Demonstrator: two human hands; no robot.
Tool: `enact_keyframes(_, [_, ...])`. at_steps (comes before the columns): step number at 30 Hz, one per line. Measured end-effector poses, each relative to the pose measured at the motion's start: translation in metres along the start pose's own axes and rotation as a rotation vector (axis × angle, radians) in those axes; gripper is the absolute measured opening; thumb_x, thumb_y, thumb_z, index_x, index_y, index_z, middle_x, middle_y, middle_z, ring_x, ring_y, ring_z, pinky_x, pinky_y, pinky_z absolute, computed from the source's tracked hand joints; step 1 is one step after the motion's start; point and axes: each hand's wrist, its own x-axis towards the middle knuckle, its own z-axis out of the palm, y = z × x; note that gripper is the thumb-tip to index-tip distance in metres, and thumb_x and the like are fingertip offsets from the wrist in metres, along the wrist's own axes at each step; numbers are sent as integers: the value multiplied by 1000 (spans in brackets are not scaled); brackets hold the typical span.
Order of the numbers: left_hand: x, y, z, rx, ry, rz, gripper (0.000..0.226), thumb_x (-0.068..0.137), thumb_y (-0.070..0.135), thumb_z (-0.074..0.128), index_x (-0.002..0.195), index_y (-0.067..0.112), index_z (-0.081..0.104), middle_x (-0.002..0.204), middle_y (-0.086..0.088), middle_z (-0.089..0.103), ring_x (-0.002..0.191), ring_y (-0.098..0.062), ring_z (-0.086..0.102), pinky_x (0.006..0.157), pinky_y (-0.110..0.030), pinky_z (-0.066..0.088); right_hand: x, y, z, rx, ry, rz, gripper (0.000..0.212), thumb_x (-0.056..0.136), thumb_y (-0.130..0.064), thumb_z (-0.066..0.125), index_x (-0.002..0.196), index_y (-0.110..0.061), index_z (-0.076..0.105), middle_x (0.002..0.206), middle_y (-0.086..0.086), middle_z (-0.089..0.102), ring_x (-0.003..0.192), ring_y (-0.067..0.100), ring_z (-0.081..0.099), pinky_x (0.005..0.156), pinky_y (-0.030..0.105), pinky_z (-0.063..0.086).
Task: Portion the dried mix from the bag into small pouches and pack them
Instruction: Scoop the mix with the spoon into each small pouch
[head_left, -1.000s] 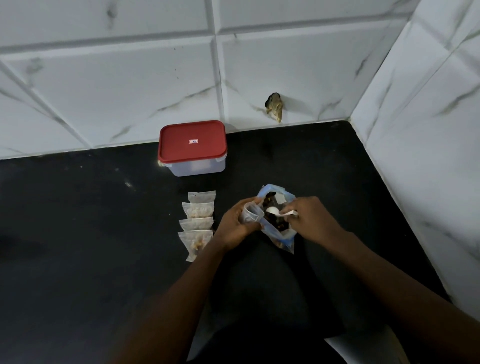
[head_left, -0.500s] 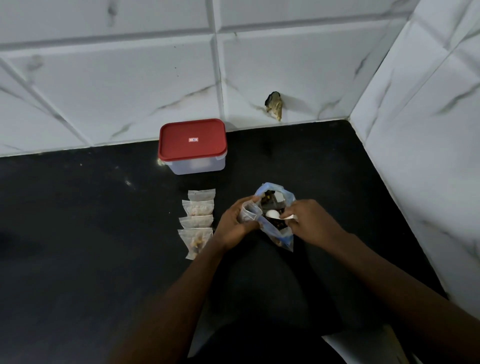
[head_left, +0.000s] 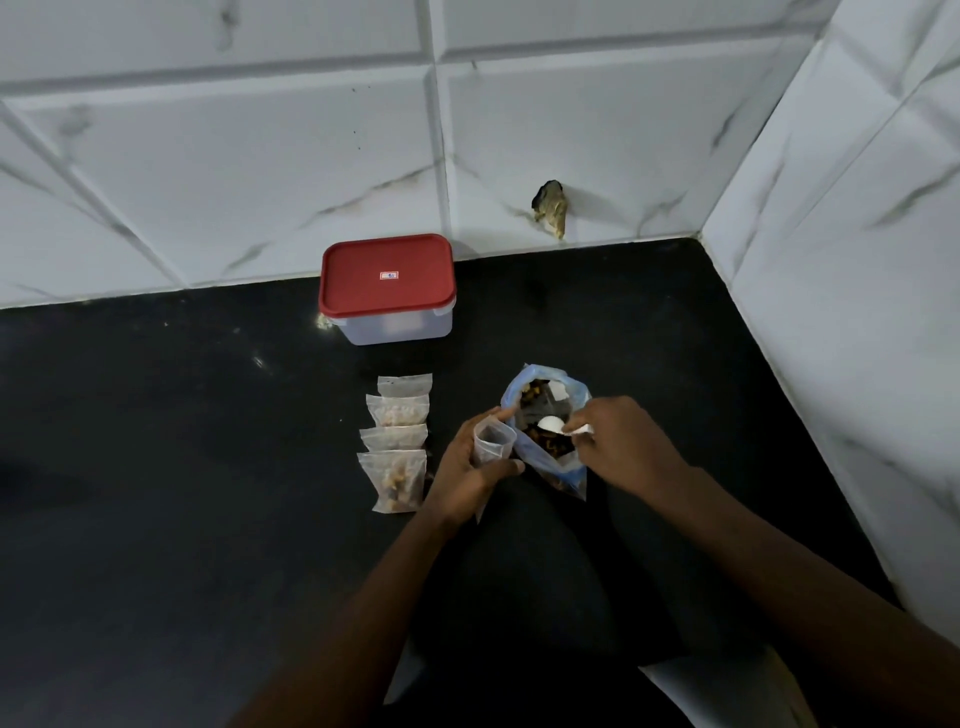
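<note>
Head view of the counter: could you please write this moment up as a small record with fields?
Left hand: holds a small pouch, mouth open, beside the bag
Right hand: pinches a white spoon, bowl inside the bag
Bag: open, dried mix inside
Laid pouches: four in a row on the black counter
Container: red lid on, near the tiled wall

Bare left hand (head_left: 463, 467), right hand (head_left: 628, 447)
</note>
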Motion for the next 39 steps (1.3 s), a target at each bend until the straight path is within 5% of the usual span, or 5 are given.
enact_keyframes(12, [-9, -2, 6, -28, -32, -51, 68, 78, 16, 69, 142, 31, 53, 140, 0, 62, 128, -16, 61, 109, -43, 50, -11, -20, 6, -115, -33, 62, 25, 94, -24, 65, 118, -19, 71, 106, 0, 72, 91, 8, 67, 82, 27, 57])
enact_keyframes(18, [-11, -2, 8, -61, -26, -45, 58, 88, 1, 64, 139, 25, 56, 133, -1, 68, 123, -16, 65, 96, -32, 55, -20, -28, 20, 356, 29, 318, 22, 95, -12, 65, 115, -17, 74, 101, -6, 75, 81, -1, 68, 67, 11, 49])
enact_keyframes(21, [-12, 0, 7, -54, -30, -43, 57, 84, 7, 64, 137, 26, 56, 129, 0, 69, 121, -16, 66, 93, -29, 55, -17, -30, 26, 655, -2, 519, 19, 95, -12, 65, 109, -19, 76, 84, -4, 76, 58, 3, 66, 56, 19, 52])
enact_keyframes(25, [-12, 2, 4, -37, -60, -65, 61, 84, 6, 63, 141, 27, 54, 132, 4, 68, 124, -14, 64, 95, -27, 54, -16, -34, 24, 968, -16, 663, 16, 90, -11, 70, 101, -20, 77, 87, 0, 78, 68, 13, 66, 55, 24, 49])
enact_keyframes(39, [-9, 6, 4, 46, -100, 15, 68, 89, -13, 62, 146, 21, 49, 136, 6, 62, 124, -3, 62, 94, -20, 53, -18, -16, 14, 1332, -71, 914, 19, 93, -19, 65, 108, -22, 75, 97, -1, 79, 55, 6, 46, 48, 19, 32])
